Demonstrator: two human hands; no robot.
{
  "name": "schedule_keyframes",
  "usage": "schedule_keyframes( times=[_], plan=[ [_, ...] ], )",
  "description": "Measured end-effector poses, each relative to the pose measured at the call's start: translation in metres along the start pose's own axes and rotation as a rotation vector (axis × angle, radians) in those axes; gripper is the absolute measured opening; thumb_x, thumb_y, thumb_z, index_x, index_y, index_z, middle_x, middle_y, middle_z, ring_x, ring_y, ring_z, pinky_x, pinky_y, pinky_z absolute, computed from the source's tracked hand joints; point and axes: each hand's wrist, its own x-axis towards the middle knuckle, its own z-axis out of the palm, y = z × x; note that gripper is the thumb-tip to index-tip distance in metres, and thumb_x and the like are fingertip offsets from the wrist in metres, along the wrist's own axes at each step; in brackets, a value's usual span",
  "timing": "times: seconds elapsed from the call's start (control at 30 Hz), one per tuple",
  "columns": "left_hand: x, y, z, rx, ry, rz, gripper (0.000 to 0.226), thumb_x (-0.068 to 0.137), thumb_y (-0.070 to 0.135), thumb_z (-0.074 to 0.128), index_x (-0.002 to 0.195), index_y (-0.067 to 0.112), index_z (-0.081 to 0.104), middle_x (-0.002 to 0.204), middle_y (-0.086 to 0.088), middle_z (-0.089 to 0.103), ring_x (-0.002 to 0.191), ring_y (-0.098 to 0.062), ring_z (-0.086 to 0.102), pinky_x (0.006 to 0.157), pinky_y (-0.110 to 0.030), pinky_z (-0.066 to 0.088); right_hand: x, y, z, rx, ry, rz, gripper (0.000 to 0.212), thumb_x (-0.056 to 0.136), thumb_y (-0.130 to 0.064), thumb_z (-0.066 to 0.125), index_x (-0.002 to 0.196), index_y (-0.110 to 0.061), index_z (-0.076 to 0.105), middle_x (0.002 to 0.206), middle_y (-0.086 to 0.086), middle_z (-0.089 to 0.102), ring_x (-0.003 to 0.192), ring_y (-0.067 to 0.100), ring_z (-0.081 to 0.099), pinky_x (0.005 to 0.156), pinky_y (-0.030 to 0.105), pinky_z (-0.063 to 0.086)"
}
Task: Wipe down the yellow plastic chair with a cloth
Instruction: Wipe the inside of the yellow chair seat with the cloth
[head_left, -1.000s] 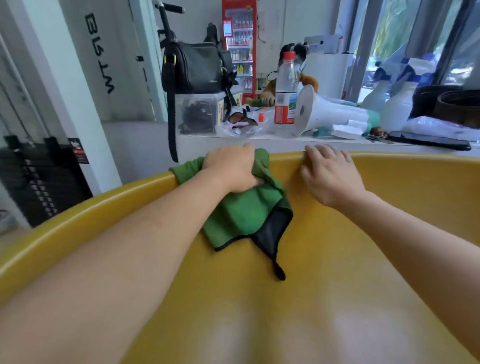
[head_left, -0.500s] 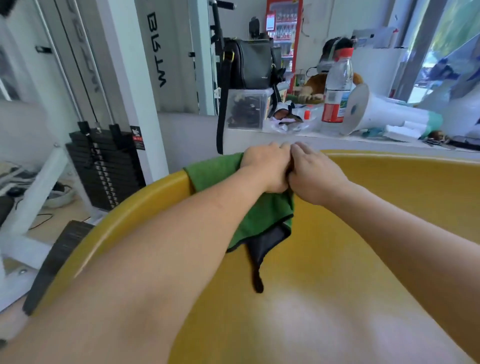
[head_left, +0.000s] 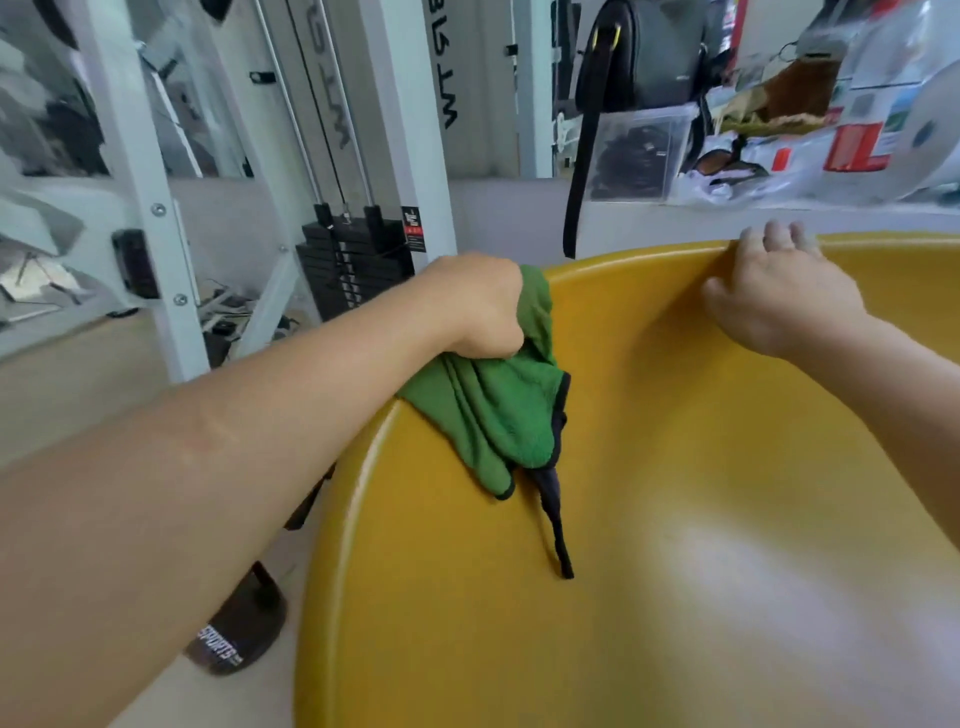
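Head view: two hands on the rim of a yellow chair, one holding a green cloth.

The left hand (head_left: 475, 306) is curled tight around the bunched green cloth (head_left: 498, 410) at the left rim of the yellow chair (head_left: 675, 545); the cloth's loose end and dark trim hang down inside the shell. The right hand (head_left: 779, 296) grips the back rim, fingers hooked over the edge and thumb inside. Between the hands the rim is bare, and the seat below them is open. A weight stack (head_left: 358, 260) stands beyond the left rim.
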Motion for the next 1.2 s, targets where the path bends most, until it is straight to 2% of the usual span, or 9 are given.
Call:
schedule_keyframes(
  times=[0.13,0.27,0.4,0.5,0.57,0.67,0.77,0.93,1.2],
  plan=[
    [-0.027,-0.002,0.012,0.024,0.112,-0.117,0.033,0.082,0.024,0.062,0.103,0.012,0.04,0.075,-0.001,0.043,0.075,-0.026,0.049,0.057,-0.034,0.039,-0.011,-0.016,-0.014,0.134,-0.105,0.025,0.068,0.098,-0.033,0.04,0.151,-0.002,0.012,0.159,0.02,0.007,0.148,0.034,0.0,0.118,0.051,0.014],
    [-0.021,0.003,0.003,-0.085,0.046,-0.137,0.036,0.077,0.03,0.068,0.097,0.015,0.044,0.084,-0.003,0.049,0.081,-0.028,0.052,0.062,-0.033,0.04,-0.083,-0.092,-0.023,0.798,-0.297,-0.311,0.056,0.102,-0.024,0.041,0.153,-0.028,0.018,0.143,0.007,0.041,0.137,0.028,0.036,0.109,0.043,0.037],
    [-0.047,-0.014,-0.008,-0.366,-0.083,-0.044,0.058,0.078,0.023,0.07,0.128,0.01,0.042,0.1,-0.003,0.058,0.094,-0.022,0.057,0.079,-0.031,0.046,-0.128,-0.148,-0.019,1.122,-0.28,-0.404,0.056,0.1,-0.033,0.039,0.151,-0.04,0.016,0.159,-0.007,0.019,0.146,0.014,0.017,0.118,0.042,0.024],
    [-0.1,-0.025,-0.001,-0.584,0.138,-0.172,0.066,0.081,0.028,0.069,0.141,0.023,0.042,0.131,0.003,0.058,0.117,-0.013,0.055,0.099,-0.03,0.044,-0.117,-0.164,-0.016,1.093,-0.285,-0.256,0.056,0.094,-0.044,0.042,0.148,-0.041,0.029,0.162,-0.003,0.014,0.149,0.019,0.009,0.118,0.041,0.018],
    [-0.133,-0.03,0.021,-0.619,0.311,-0.244,0.028,0.089,0.023,0.059,0.116,0.028,0.065,0.106,0.005,0.07,0.099,-0.013,0.063,0.086,-0.033,0.05,-0.125,-0.187,-0.01,0.932,-0.223,-0.247,0.051,0.089,-0.058,0.044,0.137,-0.042,0.047,0.162,0.005,0.002,0.149,0.028,0.0,0.117,0.044,0.012],
    [-0.173,-0.03,0.049,-0.922,0.46,-0.443,0.018,0.083,0.023,0.06,0.094,0.026,0.074,0.09,0.001,0.074,0.086,-0.021,0.068,0.08,-0.043,0.055,-0.155,-0.208,0.006,0.792,-0.105,-0.334,0.05,0.086,-0.067,0.047,0.124,-0.036,0.06,0.161,0.007,-0.001,0.146,0.036,-0.001,0.113,0.053,0.018],
    [-0.197,-0.021,0.058,-1.036,0.511,-0.526,0.031,0.084,0.015,0.064,0.114,0.02,0.069,0.113,0.003,0.07,0.102,-0.014,0.067,0.093,-0.039,0.053,-0.171,-0.201,0.018,0.83,0.019,-0.402,0.045,0.088,-0.058,0.053,0.125,-0.034,0.06,0.16,0.005,0.008,0.146,0.035,0.009,0.111,0.049,0.027],
    [-0.206,-0.003,0.039,-1.262,0.554,-0.626,0.024,0.09,-0.003,0.046,0.105,0.005,0.064,0.094,-0.01,0.065,0.071,-0.027,0.059,0.071,-0.037,0.051,-0.211,-0.192,0.033,1.009,0.056,-0.446,0.04,0.094,-0.042,0.054,0.131,-0.029,0.057,0.146,0.006,0.035,0.128,0.029,0.042,0.102,0.042,0.043],
    [-0.194,-0.021,0.061,-0.854,0.63,-0.403,0.009,0.081,0.034,0.072,0.088,0.03,0.068,0.068,0.007,0.054,0.064,-0.004,0.05,0.062,-0.026,0.047,-0.245,-0.173,0.044,1.105,-0.066,-0.436,0.045,0.092,-0.03,0.055,0.137,-0.032,0.05,0.124,0.001,0.05,0.106,0.013,0.05,0.09,0.023,0.038]
  ],
)
